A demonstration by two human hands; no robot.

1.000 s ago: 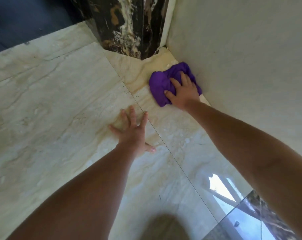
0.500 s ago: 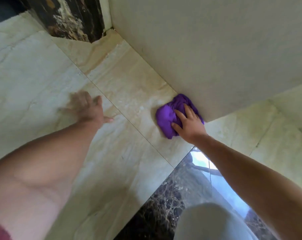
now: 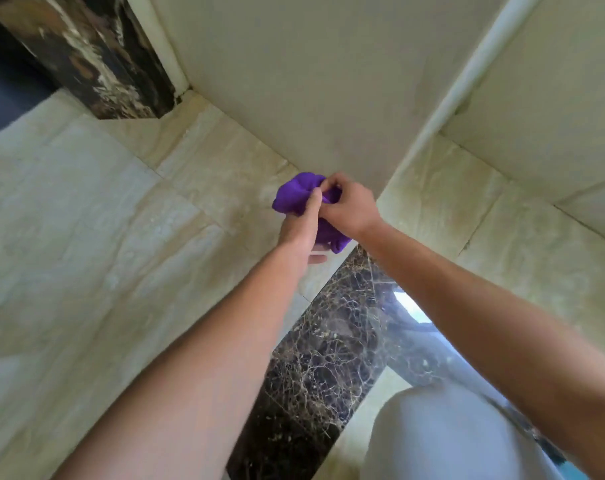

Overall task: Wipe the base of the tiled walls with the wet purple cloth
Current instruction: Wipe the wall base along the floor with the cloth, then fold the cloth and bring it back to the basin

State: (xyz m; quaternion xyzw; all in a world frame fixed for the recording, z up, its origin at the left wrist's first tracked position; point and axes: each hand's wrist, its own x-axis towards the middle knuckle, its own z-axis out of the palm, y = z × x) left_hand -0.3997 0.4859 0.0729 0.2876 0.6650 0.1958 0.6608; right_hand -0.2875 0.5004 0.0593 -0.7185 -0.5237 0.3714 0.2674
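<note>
The purple cloth (image 3: 295,195) is bunched up and lifted just in front of the outer corner of the cream tiled wall (image 3: 304,84). My left hand (image 3: 302,226) grips its near side from below, fingers pinching the fabric. My right hand (image 3: 346,206) is closed on the cloth from the right, knuckles up. Part of the cloth hangs down between my wrists. The wall's base meets the beige marble floor (image 3: 114,216) just behind the cloth.
A dark, peeling door frame (image 3: 96,64) stands at the far left corner. A glossy dark marble strip (image 3: 328,358) runs under my arms. My knee in light trousers (image 3: 443,434) is at the bottom right. A white corner trim (image 3: 467,74) edges the right wall.
My left hand has left the floor and come over to the cloth. The cloth has been raised off the floor into both hands. The view has shifted right along the wall.
</note>
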